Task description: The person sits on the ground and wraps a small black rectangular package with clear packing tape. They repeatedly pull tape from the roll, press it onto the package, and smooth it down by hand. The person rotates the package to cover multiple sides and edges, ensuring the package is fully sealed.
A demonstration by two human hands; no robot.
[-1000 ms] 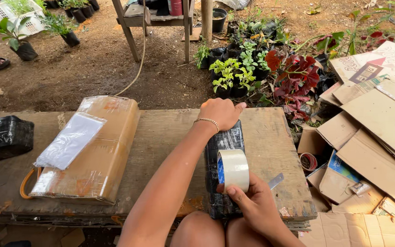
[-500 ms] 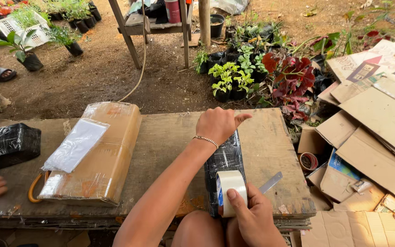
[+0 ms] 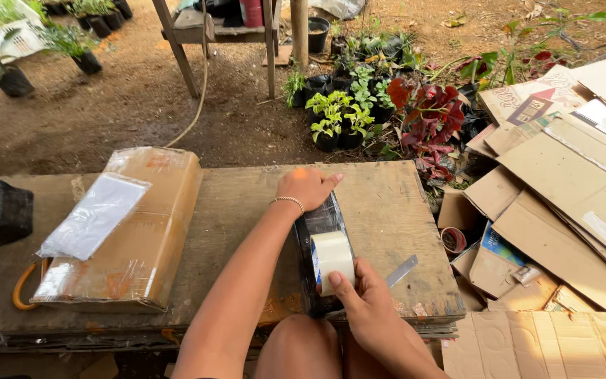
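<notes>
While left hand [image 3: 308, 187] steadies parcel [image 3: 320, 238], right hand [image 3: 366, 309] holds tape roll [image 3: 332, 255]

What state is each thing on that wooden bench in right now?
Black-wrapped parcel: lying flat, pinned at its far end by the left hand.
Tape roll: standing on edge on the parcel, gripped by the right hand.
Cardboard box: lying flat, sealed in clear wrap, a plastic sleeve on top.
Metal blade: lying loose on the bench.
</notes>
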